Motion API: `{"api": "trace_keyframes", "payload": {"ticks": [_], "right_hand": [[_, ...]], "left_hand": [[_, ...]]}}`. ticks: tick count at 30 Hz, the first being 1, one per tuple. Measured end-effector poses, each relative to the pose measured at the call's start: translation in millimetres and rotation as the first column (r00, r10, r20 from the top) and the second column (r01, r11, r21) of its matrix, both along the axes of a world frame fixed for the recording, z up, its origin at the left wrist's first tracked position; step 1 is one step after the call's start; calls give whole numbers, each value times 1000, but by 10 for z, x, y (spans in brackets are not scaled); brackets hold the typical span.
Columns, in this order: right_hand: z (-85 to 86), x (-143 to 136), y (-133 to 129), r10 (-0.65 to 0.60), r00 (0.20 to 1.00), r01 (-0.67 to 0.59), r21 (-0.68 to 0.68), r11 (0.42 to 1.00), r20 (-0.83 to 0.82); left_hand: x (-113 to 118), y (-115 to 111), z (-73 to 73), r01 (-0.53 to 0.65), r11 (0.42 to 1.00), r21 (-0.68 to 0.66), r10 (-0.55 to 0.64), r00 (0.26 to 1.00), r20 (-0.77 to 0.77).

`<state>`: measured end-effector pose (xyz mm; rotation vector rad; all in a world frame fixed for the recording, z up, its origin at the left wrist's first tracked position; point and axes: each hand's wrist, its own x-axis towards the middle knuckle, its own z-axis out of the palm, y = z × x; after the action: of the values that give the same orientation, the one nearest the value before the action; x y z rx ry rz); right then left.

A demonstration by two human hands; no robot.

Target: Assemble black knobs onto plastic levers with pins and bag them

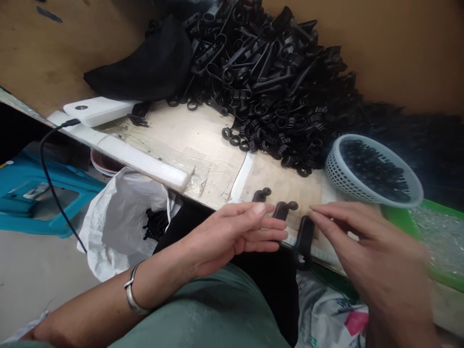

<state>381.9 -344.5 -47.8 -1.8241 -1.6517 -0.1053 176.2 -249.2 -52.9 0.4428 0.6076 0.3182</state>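
My left hand (242, 229) is open, palm turned up and fingers stretched out, with nothing in it. Its fingertips are close to the black plastic parts at the table's front edge. Two of these, a small black part (261, 194) and a larger black part (282, 210), each show a rounded knob at the upper end. A third black part (304, 239) juts over the edge, with a round end toward me. At its upper end, my right hand (366, 241) is closed in a pinch, slightly blurred. Whatever lies between the fingertips is hidden.
Behind lies a big heap of black plastic parts (268, 82), beside a black cloth (145, 67). A white power bank (97, 110) has a cable plugged in. At right stand a pale blue basket (335, 176) and a green tray (402, 217). Below hangs a white sack (108, 232).
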Motion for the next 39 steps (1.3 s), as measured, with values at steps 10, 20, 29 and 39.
{"api": "trace_keyframes", "payload": {"ticks": [10,20,29,39], "right_hand": [[-198,133,182,89,994,-91,31,995,61],[-126,162,184,171,976,-167,-39,985,133],[-132,230,255,293,923,-267,-131,955,250],[-6,162,387,414,861,-369,-198,908,296]], "left_hand": [[-72,45,15,-51,999,-5,51,998,-20],[-102,53,-27,-36,999,22,36,999,-17],[-78,23,-84,33,975,220,-25,999,-39],[11,-70,-127,385,769,510,-201,903,-379]]}}
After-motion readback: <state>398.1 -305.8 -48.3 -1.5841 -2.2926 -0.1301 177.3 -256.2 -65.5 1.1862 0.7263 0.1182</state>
